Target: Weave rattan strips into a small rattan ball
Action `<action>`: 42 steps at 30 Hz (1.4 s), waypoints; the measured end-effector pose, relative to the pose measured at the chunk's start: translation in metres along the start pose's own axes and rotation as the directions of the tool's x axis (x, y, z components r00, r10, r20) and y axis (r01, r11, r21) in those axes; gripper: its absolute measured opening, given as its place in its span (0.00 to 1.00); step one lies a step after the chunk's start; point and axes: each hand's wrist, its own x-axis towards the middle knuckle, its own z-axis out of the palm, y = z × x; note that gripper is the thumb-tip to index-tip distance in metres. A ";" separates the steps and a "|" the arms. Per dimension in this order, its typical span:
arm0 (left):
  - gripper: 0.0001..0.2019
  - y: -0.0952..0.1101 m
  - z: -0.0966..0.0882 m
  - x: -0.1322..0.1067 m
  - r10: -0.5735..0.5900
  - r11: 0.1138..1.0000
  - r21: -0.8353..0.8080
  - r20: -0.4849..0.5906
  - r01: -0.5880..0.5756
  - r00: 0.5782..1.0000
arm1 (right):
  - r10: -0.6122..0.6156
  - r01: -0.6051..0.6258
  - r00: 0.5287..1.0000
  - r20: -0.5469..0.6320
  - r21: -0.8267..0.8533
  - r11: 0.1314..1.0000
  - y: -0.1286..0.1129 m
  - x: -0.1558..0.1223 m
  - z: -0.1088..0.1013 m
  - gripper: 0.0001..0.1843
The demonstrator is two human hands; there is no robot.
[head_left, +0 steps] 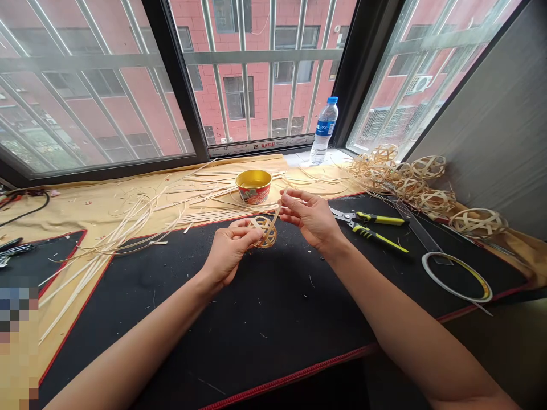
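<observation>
A small woven bamboo ball (268,233) is pinched between the thumb and fingers of my left hand (233,247), just above the black mat. From the ball a flat bamboo strip (277,215) sticks up to the right. My right hand (310,219) grips the upper end of that strip between thumb and forefinger, its other fingers loosely curled. Part of the ball lies hidden behind my left fingers. Behind the ball stands a round tin (253,187) with a gold inside and a red printed side.
Green-handled shears (376,225), a metal ruler (416,228) and a tape ring (457,277) lie on the black mat (265,324) to the right. Woven balls (478,222) pile up beyond. Loose bamboo strips (111,242) spread left. A water bottle (323,132) stands by the window.
</observation>
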 end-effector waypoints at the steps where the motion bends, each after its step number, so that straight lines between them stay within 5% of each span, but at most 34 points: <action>1: 0.08 -0.001 0.000 0.000 0.025 1.000 0.018 0.000 -0.025 1.000 | -0.002 0.002 1.000 0.003 0.002 1.000 0.000 0.000 -0.001 0.20; 11: 0.07 -0.005 -0.002 -0.002 0.132 0.976 0.157 0.114 -0.149 0.985 | -0.033 0.032 0.999 -0.018 -0.021 0.999 0.008 0.001 0.000 0.20; 14: 0.08 -0.009 -0.005 0.003 0.221 0.954 0.199 0.042 -0.225 0.974 | 0.034 -0.034 0.999 0.013 0.043 0.998 0.002 -0.002 -0.001 0.18; 19: 0.08 -0.012 -0.016 0.015 0.504 0.840 0.295 -0.120 -0.454 0.855 | 0.111 -0.124 0.965 0.239 0.040 0.991 -0.007 -0.015 0.000 0.13; 24: 0.05 -0.007 -0.020 0.017 0.638 0.752 0.333 -0.153 -0.569 0.755 | 0.131 -0.133 0.915 0.382 -0.023 0.991 -0.009 -0.026 0.004 0.11; 30: 0.05 -0.003 -0.015 0.011 0.681 0.710 0.346 -0.116 -0.613 0.723 | 0.112 -0.144 0.901 0.418 0.045 0.989 -0.012 -0.028 0.006 0.13; 37: 0.03 0.000 -0.013 0.007 0.702 0.686 0.364 -0.102 -0.630 0.705 | 0.221 -0.244 0.898 0.380 0.013 0.970 -0.009 -0.029 0.009 0.14; 42: 0.02 0.006 -0.012 0.005 0.755 0.610 0.404 -0.033 -0.682 0.655 | 0.288 -0.304 0.867 0.406 -0.027 0.952 -0.010 -0.028 0.008 0.15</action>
